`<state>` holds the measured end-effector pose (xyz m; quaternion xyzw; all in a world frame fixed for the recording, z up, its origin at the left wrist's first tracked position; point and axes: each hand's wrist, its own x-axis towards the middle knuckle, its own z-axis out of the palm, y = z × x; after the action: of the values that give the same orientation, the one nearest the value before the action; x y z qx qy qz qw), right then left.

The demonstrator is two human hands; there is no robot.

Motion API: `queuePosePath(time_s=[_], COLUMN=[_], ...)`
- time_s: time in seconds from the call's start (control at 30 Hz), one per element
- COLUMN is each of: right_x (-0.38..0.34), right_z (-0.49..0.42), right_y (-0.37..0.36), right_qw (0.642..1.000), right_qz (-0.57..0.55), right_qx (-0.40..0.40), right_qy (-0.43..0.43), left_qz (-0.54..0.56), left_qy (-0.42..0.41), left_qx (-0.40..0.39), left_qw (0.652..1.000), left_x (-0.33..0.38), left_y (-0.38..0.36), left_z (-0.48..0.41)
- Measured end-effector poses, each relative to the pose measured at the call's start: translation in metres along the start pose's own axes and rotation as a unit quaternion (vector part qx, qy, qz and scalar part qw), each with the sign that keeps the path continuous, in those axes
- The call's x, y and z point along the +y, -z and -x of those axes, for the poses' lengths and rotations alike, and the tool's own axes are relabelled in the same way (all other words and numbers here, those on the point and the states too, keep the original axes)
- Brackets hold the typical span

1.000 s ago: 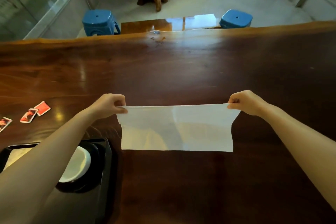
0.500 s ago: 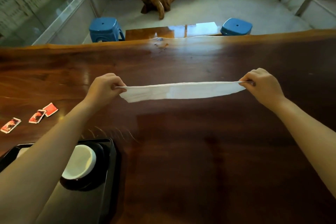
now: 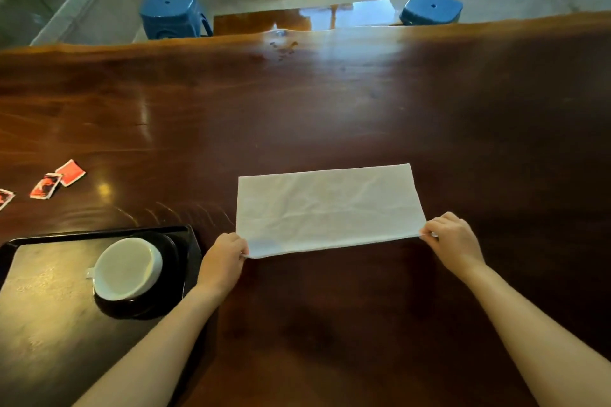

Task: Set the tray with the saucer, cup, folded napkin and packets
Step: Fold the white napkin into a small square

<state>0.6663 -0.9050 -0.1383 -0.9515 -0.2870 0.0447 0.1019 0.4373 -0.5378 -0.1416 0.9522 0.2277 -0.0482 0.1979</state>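
Thin white rectangular napkin (image 3: 327,208) is lying flat on the dark glossy wooden bench (image 3: 330,102), right in front of me and just beside the black tray (image 3: 99,231) on my left. It's limp, featherweight stuff, creased all over. It won't hold a shape by itself, and I reckon it'll flop or skate on that shiny wood if I grab only one spot.

Corners are the place to hold it. My left hand (image 3: 224,261) pinches the near left corner and my right hand (image 3: 454,238) pinches the near right one, fingers (image 3: 433,231) curled narrow on the edge with nothing else in them. The near edge looks lifted a touch.

My guess is the next fold wants both corners carried over together, lined up with the far edge, then pressed flat, otherwise it goes wonky. Can't tell if it's paper or cloth. If it's paper, yanking could tear it.

On the tray, the white cup (image 3: 127,268) already sits on the round black saucer (image 3: 139,309). Three small red packets (image 3: 70,172) lie on the bench off to the far left, not on the tray yet.
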Motion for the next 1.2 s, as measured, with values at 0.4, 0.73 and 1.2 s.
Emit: queuePosePath(time_s=[0.4,0.73,1.2], right_x=[-0.034,-0.184,-0.05], right_z=[0.013,-0.093,-0.106], right_y=[-0.009,-0.068,-0.081], right_qw=[0.984,0.988,0.995], right_qz=[0.055,-0.112,0.055], right_qx=[-0.143,-0.104,-0.058], right_qy=[-0.09,0.014,-0.059], left_qz=[-0.137,-0.017,-0.091], left_qy=[0.048,0.019,0.073], left_qx=[-0.153,0.023,0.06], left_qw=[0.978,0.999,0.991], left_x=[0.031,0.085,0.038], left_y=[0.007,-0.029,-0.061], left_z=[0.004,-0.105,-0.128])
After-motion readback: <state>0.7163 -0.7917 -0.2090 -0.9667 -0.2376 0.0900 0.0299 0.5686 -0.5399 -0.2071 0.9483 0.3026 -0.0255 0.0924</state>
